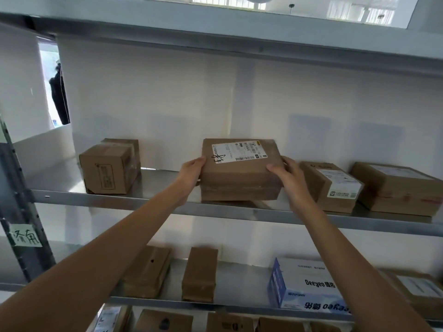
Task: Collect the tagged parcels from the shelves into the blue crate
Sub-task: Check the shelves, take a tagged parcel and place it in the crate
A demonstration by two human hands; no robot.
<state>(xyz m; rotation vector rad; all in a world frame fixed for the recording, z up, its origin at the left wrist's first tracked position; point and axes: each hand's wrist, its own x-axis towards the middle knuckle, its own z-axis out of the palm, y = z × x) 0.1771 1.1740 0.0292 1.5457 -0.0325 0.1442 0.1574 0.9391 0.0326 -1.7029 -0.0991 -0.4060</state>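
A flat brown cardboard parcel [239, 171] with a white shipping label and black handwriting on top sits on the middle metal shelf [155, 202], its rear edge tipped up. My left hand [190, 172] grips its left side. My right hand [287, 174] grips its right side, thumb on the top face. Both arms reach up from below. The blue crate is not in view.
On the same shelf stand a cube-shaped carton [109, 167] at left and two labelled cartons [332, 185] [398, 188] at right. The shelf below holds brown packets [200, 274] and a blue-white box [306, 286]. A grey upright post [21, 212] with a handwritten note is at left.
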